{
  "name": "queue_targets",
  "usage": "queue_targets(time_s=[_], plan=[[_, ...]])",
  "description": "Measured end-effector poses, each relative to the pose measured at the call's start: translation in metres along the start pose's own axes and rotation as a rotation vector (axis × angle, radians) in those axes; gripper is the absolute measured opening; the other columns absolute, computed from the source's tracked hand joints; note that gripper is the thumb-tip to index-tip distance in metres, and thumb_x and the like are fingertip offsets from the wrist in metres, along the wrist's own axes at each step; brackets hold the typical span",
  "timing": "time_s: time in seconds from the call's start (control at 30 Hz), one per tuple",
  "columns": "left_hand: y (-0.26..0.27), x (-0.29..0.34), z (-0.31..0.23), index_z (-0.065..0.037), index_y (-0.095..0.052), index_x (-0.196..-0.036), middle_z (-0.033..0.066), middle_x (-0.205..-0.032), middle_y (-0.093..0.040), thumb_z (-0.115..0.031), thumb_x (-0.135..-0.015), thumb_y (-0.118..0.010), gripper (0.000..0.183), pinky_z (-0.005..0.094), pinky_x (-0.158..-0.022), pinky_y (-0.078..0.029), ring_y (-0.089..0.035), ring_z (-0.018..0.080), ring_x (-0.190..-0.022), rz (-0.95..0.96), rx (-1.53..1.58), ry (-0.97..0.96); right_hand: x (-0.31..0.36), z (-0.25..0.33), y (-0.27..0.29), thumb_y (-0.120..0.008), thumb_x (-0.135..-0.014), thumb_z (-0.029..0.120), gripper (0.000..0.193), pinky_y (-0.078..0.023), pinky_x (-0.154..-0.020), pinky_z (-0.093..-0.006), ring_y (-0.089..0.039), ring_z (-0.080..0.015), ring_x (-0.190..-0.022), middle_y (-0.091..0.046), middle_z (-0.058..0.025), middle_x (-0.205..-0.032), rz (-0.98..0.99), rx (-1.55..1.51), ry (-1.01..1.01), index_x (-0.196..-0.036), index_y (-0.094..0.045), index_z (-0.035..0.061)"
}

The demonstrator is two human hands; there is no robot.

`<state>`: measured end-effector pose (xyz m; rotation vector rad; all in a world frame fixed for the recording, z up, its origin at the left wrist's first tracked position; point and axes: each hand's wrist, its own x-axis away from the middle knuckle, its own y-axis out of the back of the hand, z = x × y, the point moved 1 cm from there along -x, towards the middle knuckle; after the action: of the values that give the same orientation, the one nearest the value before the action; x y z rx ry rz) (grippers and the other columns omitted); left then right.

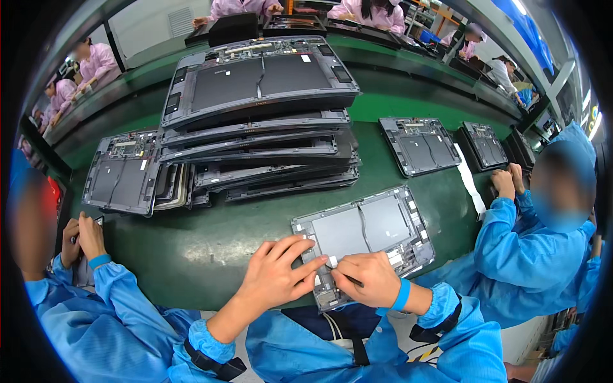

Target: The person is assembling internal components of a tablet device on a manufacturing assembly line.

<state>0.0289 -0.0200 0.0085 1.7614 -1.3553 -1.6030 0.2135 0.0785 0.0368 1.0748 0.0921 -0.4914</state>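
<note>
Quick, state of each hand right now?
Left hand: open, fingers spread, touching the opened tablet.
Right hand: closed, holding a thin dark tool, exact type unclear.

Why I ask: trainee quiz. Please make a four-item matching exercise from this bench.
1. Left hand
2. Right hand
3. Tall stack of devices
4. White strip

A. Right of both hands, on the green table
B. Holding a slim dark tool
C. At the left edge of the nearest device
D. Beyond the hands, toward the left

Pairs: 1-C; 2-B; 3-D; 4-A
</note>
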Motion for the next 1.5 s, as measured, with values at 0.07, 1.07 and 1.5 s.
queue_targets(time_s=[0.07, 1.07, 1.5], plan=[[0.001, 0.003, 0.001, -0.029, -0.073, -0.105, -0.0008, -0.112, -0.063, -0.021, -0.071, -0.068, 0.036, 0.0347, -0.076, -0.044, -0.058, 0.0214, -0.106, -0.021, -0.008, -0.004, 0.0, 0.001, -0.001, -0.064, -0.081, 0.013, 0.011, -0.045, -0.048, -0.0378, -0.06, -0.0256, -0.058, -0.059, -0.0062, -0.066, 0.021, -0.018, -0.013, -0.074, -0.061, 0.0053], [0.007, 0.012, -0.019, -0.022, -0.073, -0.105, 0.0062, -0.114, -0.062, -0.021, -0.073, -0.07, 0.031, 0.0422, -0.091, -0.048, -0.059, 0.0288, -0.111, 0.08, 0.127, 0.039, 0.018, -0.017, 0.021, -0.062, -0.083, 0.009, 0.014, -0.046, -0.05, -0.0382, -0.058, -0.0301, -0.056, -0.058, -0.0107, -0.066, -0.032, -0.109, -0.111, -0.071, -0.06, 0.0018], [0.006, 0.011, -0.019, -0.024, -0.074, -0.103, 0.0037, -0.112, -0.064, -0.019, -0.072, -0.069, 0.031, 0.0384, -0.082, -0.052, -0.061, 0.0259, -0.107, 0.057, 0.061, -0.006, 0.014, -0.018, 0.03, -0.059, -0.084, 0.019, 0.015, -0.049, -0.058, -0.0453, -0.061, -0.0382, -0.063, -0.064, -0.014, -0.069, 0.088, -0.124, -0.284, -0.078, -0.064, 0.006]])
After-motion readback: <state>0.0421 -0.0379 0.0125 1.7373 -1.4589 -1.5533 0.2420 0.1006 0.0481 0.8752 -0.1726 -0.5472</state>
